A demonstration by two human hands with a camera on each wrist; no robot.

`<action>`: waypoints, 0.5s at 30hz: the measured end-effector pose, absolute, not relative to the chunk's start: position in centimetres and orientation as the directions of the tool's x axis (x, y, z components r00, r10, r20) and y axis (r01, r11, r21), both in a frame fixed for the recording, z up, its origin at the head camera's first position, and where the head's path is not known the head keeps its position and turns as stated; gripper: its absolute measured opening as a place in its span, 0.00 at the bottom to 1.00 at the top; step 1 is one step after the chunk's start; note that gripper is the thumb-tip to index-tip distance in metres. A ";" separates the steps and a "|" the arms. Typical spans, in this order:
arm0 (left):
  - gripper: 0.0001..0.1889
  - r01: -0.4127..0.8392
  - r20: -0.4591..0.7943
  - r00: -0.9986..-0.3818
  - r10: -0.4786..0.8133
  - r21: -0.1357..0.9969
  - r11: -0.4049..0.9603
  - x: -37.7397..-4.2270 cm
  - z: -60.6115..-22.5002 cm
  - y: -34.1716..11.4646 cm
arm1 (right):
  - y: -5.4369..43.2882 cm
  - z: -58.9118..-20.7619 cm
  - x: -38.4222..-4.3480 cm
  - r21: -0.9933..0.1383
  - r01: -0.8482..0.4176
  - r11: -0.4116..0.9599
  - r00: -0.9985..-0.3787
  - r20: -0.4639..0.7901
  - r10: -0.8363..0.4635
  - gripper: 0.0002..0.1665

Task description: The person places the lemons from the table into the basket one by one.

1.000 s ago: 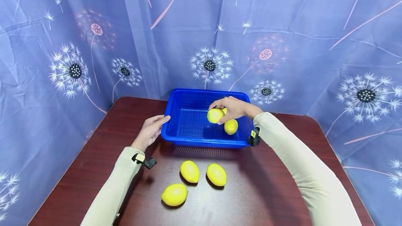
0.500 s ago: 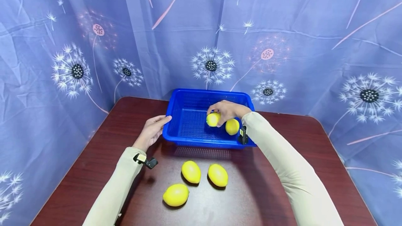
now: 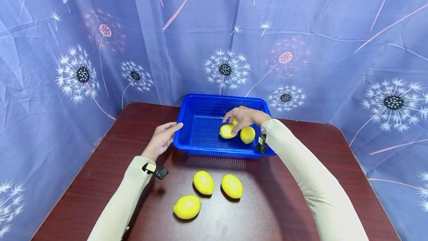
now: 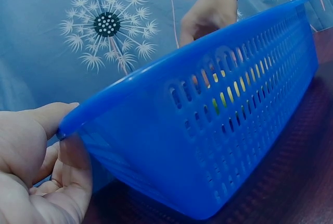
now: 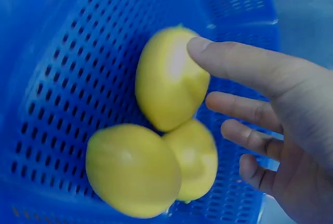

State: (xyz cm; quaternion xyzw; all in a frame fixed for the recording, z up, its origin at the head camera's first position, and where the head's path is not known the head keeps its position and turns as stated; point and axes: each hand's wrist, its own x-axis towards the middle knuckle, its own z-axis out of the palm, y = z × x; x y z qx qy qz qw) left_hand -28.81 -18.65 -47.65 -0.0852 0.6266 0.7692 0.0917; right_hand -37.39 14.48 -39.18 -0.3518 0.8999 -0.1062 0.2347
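Observation:
A blue perforated plastic basket point(image 3: 207, 151) stands toward the back of the table. My left hand point(image 3: 160, 138) pinches its left rim, thumb on top and fingers underneath, as the left wrist view shows. Inside the basket, my right hand point(image 3: 246, 116) is over a lemon point(image 5: 166, 88) lying on the bottom. Its thumb tip overlaps that lemon, while the other fingers are spread apart from the fruit. Two more lemons rest close by in the basket, a nearer lemon point(image 5: 132, 172) and one partly hidden behind it, a farther lemon point(image 5: 197, 161).
On the dark red-brown table point(image 3: 284, 196), in front of the basket, lie three lemons: a left lemon point(image 3: 187, 207), a middle lemon point(image 3: 203, 183) and a right lemon point(image 3: 232, 186). A blue dandelion-print curtain point(image 3: 187, 58) hangs behind the table and along its sides.
My right hand has lowered a lemon to the basket's bottom and loosened its fingers from it, lifting slightly. My left hand stays on the rim.

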 end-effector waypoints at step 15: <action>0.27 -0.254 -0.252 -0.967 0.039 0.949 -0.186 -28.6 -47.5 -18.5 | 15.3 -37.9 -25.6 -0.452 -0.501 0.738 -0.864 0.206 -0.460 0.15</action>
